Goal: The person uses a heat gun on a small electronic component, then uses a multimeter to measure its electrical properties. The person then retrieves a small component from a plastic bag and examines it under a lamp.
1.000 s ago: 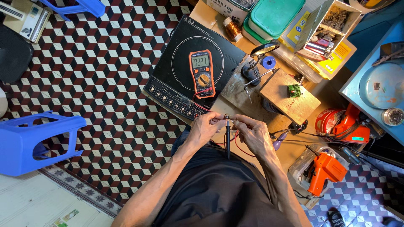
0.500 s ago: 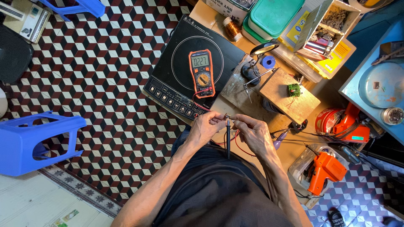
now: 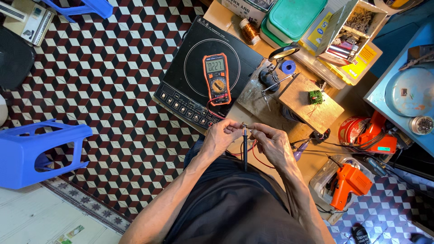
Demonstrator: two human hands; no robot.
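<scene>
My left hand and my right hand meet above my lap and pinch a tiny component between their fingertips. A black test probe hangs straight down between the hands, its tip at the component; which fingers grip it is unclear. Red and black leads run from the probes to an orange multimeter that lies on a black induction cooker with its display lit.
A wooden board carries a small green circuit board and a helping-hand stand with magnifier. Orange soldering guns lie at right. A blue plastic stool stands on the tiled floor at left. Boxes sit behind.
Both hands stay together at the probe tip with only slight finger movement. Nothing else has moved.
</scene>
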